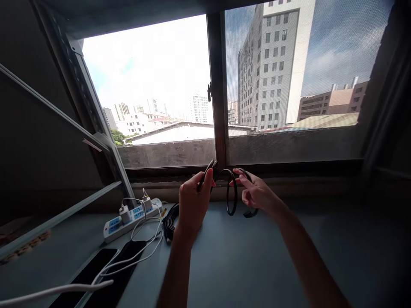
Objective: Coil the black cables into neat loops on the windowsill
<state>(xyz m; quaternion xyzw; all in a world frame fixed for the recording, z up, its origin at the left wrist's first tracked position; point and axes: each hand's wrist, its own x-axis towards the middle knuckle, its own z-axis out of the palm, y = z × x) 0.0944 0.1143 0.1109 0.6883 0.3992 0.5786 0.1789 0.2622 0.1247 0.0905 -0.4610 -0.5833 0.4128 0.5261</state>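
Observation:
A black cable (236, 199) hangs in a loose loop between my two hands, above the tabletop. My left hand (195, 197) is closed round gathered turns of it, which stick up past the thumb. On the right, my right hand (253, 191) pinches another part of the cable between thumb and fingers, and a short end with a dark connector (249, 214) dangles below it. Behind my left wrist lies a coiled black cable (169, 222) on the table, partly hidden by the forearm.
A white power strip (133, 218) with plugged-in chargers stands at the left of the grey table (244, 261). White cables (141, 256) cross two dark flat devices (91, 273). A metal frame (96, 139) rises at left, before a window.

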